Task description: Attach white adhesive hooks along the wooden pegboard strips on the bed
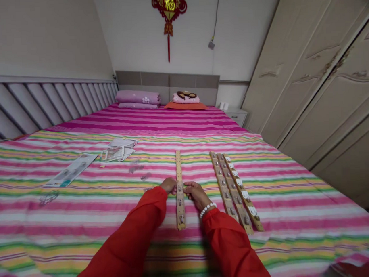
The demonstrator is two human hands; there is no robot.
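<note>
1. I see a striped bed cover (54,236), a headboard (185,81) at the far end, a wardrobe (294,78) on the right.
2. Left, a flat packet (72,171); its contents look too blurred to name.
3. The wooden strip (180,195) lies lengthwise between the hands, well apart from three similar strips (234,192) rightward.
4. Left hand (169,185): fingers curled at its left edge. Right hand (197,194): fingers bent at its right. I cannot tell whether either pinches.
</note>
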